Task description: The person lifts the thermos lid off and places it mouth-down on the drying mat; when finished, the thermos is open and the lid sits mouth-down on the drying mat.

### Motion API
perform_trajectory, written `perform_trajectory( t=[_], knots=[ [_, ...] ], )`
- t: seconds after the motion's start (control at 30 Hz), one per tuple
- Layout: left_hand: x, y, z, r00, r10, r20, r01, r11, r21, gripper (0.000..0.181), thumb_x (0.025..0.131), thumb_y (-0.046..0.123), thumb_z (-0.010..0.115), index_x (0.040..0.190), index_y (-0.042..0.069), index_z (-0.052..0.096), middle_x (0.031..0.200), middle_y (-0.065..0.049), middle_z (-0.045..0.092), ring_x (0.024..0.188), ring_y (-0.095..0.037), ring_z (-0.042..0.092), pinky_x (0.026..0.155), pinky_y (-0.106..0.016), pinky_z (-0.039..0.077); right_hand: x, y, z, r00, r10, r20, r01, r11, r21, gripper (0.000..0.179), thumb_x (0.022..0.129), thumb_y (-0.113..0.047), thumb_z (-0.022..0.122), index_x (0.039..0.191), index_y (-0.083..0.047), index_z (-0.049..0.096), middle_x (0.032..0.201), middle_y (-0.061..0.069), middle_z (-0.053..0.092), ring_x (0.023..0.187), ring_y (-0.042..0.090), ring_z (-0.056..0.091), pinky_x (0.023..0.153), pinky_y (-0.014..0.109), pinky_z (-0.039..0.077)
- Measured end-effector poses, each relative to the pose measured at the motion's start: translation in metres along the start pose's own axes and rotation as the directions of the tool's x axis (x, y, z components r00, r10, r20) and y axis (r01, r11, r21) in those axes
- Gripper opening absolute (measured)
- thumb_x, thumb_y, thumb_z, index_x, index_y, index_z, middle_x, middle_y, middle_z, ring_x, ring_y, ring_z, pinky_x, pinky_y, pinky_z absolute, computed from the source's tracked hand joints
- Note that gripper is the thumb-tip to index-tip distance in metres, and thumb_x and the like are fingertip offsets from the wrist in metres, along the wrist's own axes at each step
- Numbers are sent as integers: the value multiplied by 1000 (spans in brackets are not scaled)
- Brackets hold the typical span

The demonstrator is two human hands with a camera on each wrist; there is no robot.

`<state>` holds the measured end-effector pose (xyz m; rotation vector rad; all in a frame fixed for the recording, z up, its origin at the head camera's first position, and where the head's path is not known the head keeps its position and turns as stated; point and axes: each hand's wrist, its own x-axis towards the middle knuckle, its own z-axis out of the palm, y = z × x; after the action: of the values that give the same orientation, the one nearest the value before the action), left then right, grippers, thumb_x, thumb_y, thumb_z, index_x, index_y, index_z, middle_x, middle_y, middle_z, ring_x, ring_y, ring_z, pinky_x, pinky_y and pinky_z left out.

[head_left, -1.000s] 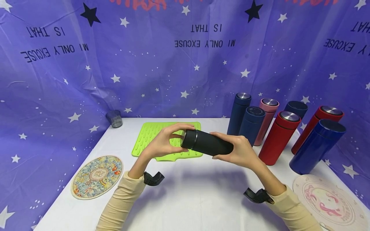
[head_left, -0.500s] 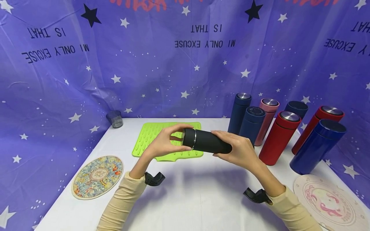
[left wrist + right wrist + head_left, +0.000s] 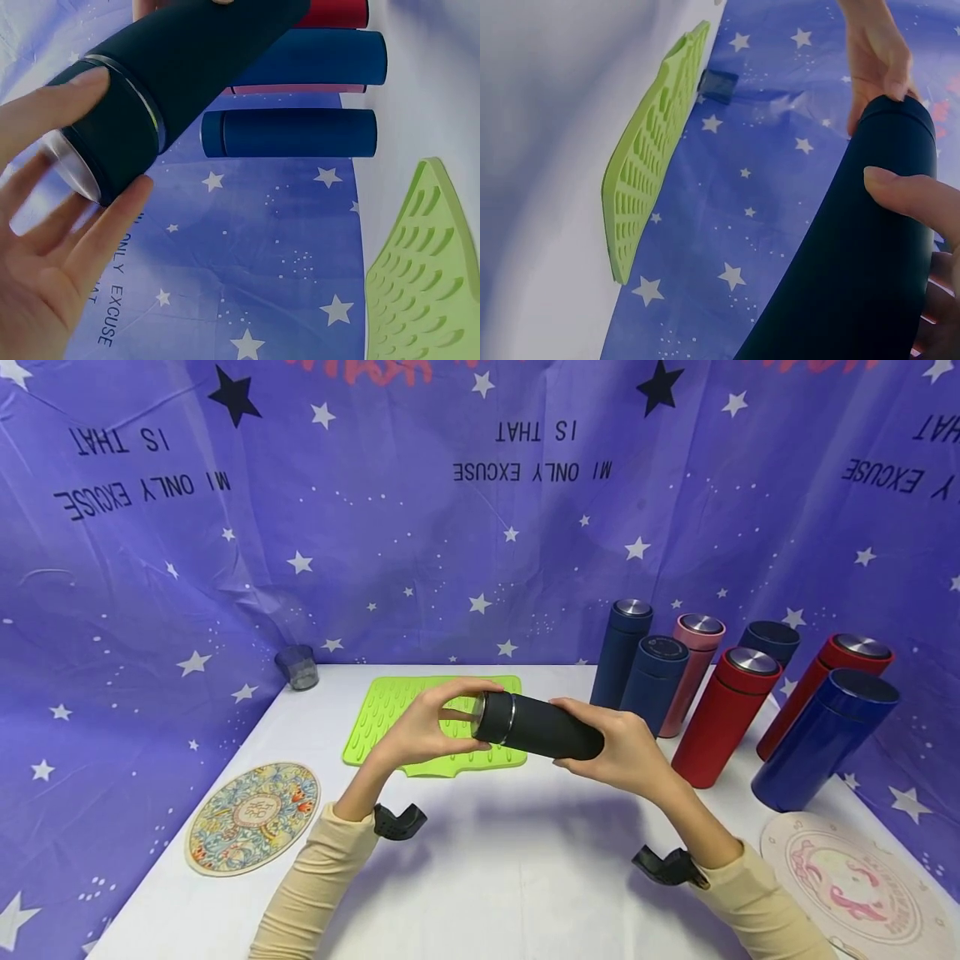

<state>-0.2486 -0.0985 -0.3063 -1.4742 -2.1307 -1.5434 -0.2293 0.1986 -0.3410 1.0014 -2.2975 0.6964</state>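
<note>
My left hand [image 3: 423, 727] pinches the cap [image 3: 495, 717] of the black flask [image 3: 555, 728], right hand [image 3: 630, 747] grips its lower end; it's tilted above the white table [image 3: 487, 877]. Purple star curtain [image 3: 442, 552] behind. Left hand partly blocks green mat [image 3: 375, 727]; glass [image 3: 302, 672] back left, seven flasks [image 3: 723, 718] right.

Bottles [image 3: 724, 718], mats [image 3: 381, 714], probable cup [image 3: 300, 670] on table [image 3: 495, 868].

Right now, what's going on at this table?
A person is holding a black bottle sideways above the white table. The left hand grips the lid, which is on, and the right hand holds the body near the base. A green mat lies on the table beyond. Seven other bottles stand upright in a group on the person's right.
</note>
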Motion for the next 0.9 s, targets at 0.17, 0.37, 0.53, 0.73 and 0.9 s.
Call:
perform_trajectory(
  t=[0.17, 0.37, 0.53, 0.73, 0.9],
  knots=[
    [0, 3, 0, 992, -113, -49, 114, 993, 12, 64, 70, -4, 83, 129, -2, 57, 125, -15, 59, 106, -34, 55, 78, -39, 58, 0, -1, 4, 999, -22, -28, 20, 997, -69, 77, 63, -25, 90, 132, -14, 58, 119, 5, 66, 98, 23, 67, 80, 42, 57],
    [0, 6, -2, 963, -237, -129, 241, 971, 13, 59, 74, 3, 82, 128, 3, 58, 115, -17, 62, 102, -34, 60, 74, -38, 59, 0, 1, 8, 997, -58, -56, 47, 982, -181, 82, 63, -24, 90, 136, -10, 55, 124, 11, 63, 108, 29, 63, 85, 48, 55],
    [0, 7, -6, 939, -299, -171, 300, 954, -22, 58, 77, 4, 80, 130, 5, 58, 116, -20, 61, 103, -34, 60, 77, -37, 58, -1, 6, 9, 996, -54, -73, 37, 973, -226, 83, 62, -24, 91, 136, -9, 55, 125, 13, 63, 109, 30, 62, 84, 49, 55],
    [0, 8, -10, 940, -297, -170, 299, 954, -13, 61, 77, 2, 80, 133, 4, 56, 119, -20, 59, 107, -36, 59, 80, -38, 57, 0, 8, 10, 997, -27, -74, 16, 988, -153, 78, 63, -22, 89, 133, -10, 57, 123, 9, 64, 104, 27, 65, 83, 46, 56],
    [-6, 9, -19, 929, -320, -184, 331, 943, 33, 63, 77, 4, 80, 135, 4, 54, 121, -18, 57, 110, -35, 58, 83, -37, 56, 1, 12, 17, 998, 22, -66, -25, 999, -47, 75, 64, -23, 89, 131, -12, 58, 111, 8, 68, 87, 22, 67, 73, 40, 58]
  ],
)
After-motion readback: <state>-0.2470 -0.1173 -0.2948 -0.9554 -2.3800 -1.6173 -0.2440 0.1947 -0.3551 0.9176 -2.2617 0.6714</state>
